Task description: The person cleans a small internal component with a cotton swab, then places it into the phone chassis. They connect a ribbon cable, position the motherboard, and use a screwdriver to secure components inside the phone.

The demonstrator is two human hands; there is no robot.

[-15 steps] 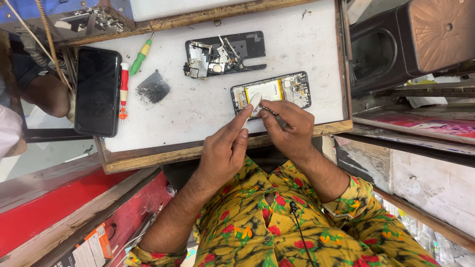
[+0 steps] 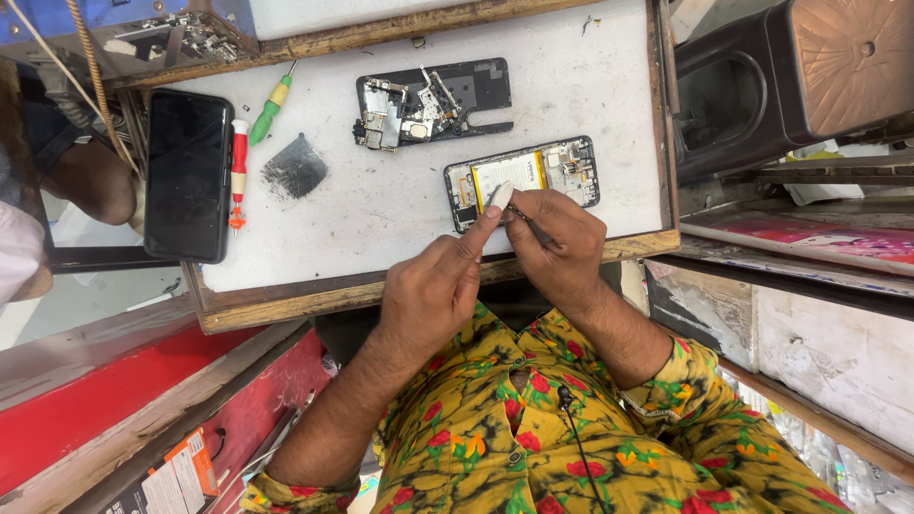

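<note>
Head view: a white work mat [image 2: 381,209] framed in wood fills the upper centre and serves as the bench, with loose parts spread apart on it, apparently so that each piece stays separate and within reach. At its left edge a black phone [image 2: 188,174] lies screen-up, well clear of the work. Near the top of the mat lies a black back frame [image 2: 433,102] with a circuit board and metal shields piled on it, kept just beyond the opened phone [image 2: 522,181], which lies near the mat's front edge, directly before the person, battery and inner boards facing up. The left hand [image 2: 433,290] reaches forward with its index finger extended, the tip pressing on the near edge of the opened phone, in my judgement to steady it; the other fingers are curled loosely and hold nothing. The right hand [image 2: 562,243] is closed narrowly, thumb and forefinger pinching a thin dark tool [image 2: 523,217] whose tip points at the phone's lower end, beside the left fingertip. A dark crumpled sheet [image 2: 294,168] lies between the black phone and the frame. Two small screwdrivers are laid aside near it, one with a red and white handle [image 2: 237,164], one green and yellow [image 2: 270,108]
</note>
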